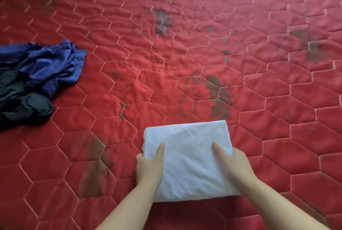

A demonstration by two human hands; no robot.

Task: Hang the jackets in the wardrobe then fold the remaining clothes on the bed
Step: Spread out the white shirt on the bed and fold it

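Starting at the fingers: the left hand (148, 166) is gripping the left edge of the folded white garment (188, 157), thumb lying flat on top of the cloth and the other fingers tucked under the edge, so they're hidden. The right hand (235, 165) is doing the mirror version on the right edge, thumb stretched out on top, pointing away from the person, and the rest of the fingers wrapping round the side and going underneath. So both hands are clamping onto the same bundle, one per side.

The garment itself is sitting as a neat, thick rectangle, a bit wrinkled on top, low in the middle of the view. It's lying on or just above the bedspread; I can't tell whether it's lifting off or resting. Both bare forearms are coming in from the bottom edge, angling toward each other.

Further out, everything is happening on a red quilted bedspread (185, 48) with hexagon stitching and a bunch of dark worn patches scattered over it. Way off at the left edge, well apart from the white bundle, a crumpled blue garment (50, 63) is lying in a heap, and a dark, blackish garment (22, 103) is bunching up right against it on the near side, touching it.
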